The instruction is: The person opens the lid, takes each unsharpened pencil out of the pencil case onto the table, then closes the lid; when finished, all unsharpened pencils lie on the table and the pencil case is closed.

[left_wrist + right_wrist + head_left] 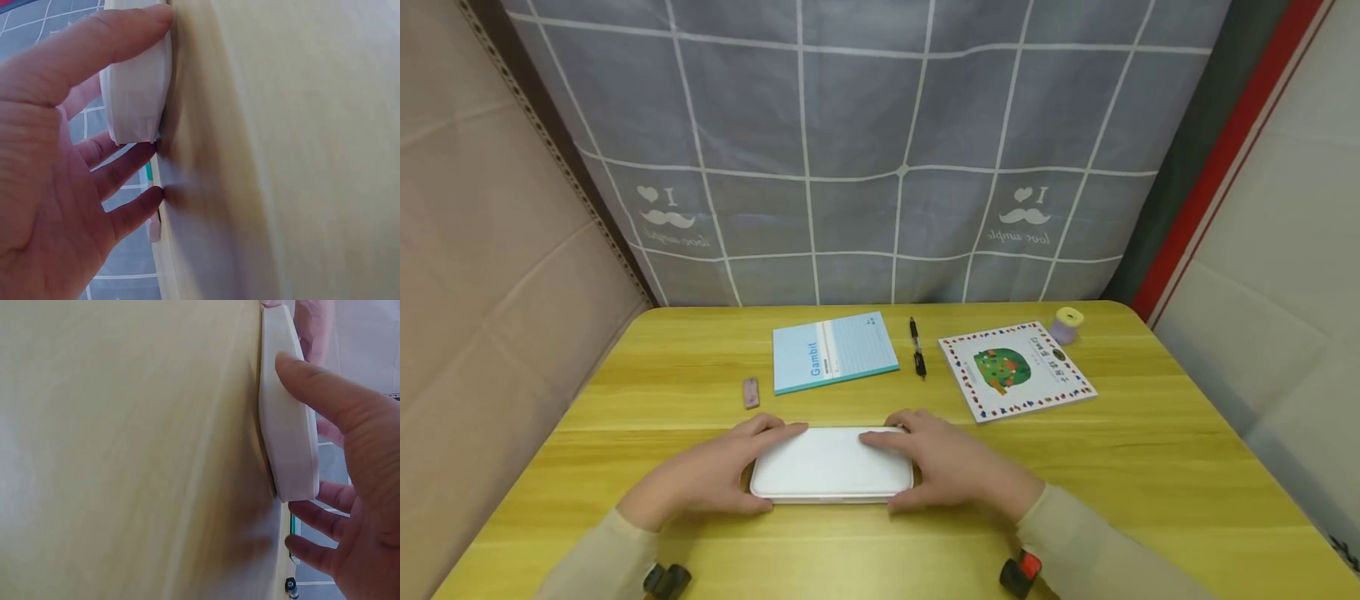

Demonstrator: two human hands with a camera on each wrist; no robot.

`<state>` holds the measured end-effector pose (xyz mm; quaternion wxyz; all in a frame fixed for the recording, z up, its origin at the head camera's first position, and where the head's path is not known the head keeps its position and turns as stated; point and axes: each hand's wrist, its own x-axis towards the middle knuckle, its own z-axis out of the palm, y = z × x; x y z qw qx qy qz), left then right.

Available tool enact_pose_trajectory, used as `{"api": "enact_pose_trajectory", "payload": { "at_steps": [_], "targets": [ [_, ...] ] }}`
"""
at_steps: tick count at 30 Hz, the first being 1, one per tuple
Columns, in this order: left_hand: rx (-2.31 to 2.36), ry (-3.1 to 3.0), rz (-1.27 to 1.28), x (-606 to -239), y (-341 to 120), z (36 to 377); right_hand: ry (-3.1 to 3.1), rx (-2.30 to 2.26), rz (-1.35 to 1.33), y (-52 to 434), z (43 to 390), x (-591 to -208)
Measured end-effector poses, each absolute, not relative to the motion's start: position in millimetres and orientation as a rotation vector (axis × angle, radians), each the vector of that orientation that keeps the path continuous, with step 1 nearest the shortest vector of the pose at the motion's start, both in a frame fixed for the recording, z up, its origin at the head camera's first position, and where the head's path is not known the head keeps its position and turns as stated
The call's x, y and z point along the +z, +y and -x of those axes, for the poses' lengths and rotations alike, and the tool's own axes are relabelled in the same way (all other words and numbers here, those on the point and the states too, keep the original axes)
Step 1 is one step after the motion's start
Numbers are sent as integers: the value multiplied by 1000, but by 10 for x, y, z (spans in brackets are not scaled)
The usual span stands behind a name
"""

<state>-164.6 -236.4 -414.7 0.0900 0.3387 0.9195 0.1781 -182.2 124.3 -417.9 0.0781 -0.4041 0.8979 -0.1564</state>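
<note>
A flat white case (831,463) with rounded corners lies near the front middle of the table. My left hand (718,468) holds its left end, thumb at the near side and fingers over the far corner. At the opposite end my right hand (951,462) grips it in the same manner, one finger resting on the lid. In the left wrist view the thumb presses the side of the case (137,94), with some fingertips touching the table. The right wrist view shows the thumb against the case's long side (287,425). What is inside the case is hidden.
Behind the case lie a pink eraser-like block (751,392), a light blue notebook (857,354), a black pen (917,348) and a picture book (1037,383). A purple and yellow spool-like thing (1064,326) stands at the back right. Grey checked cloth (850,208) hangs behind the table.
</note>
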Motion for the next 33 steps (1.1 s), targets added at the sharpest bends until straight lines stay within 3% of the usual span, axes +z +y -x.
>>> {"api": "enact_pose_trajectory", "payload": {
  "at_steps": [33],
  "targets": [
    [375, 2911, -1102, -4187, -2337, 1659, 2732, -684, 1067, 1161, 1835, -4153]
  ]
}}
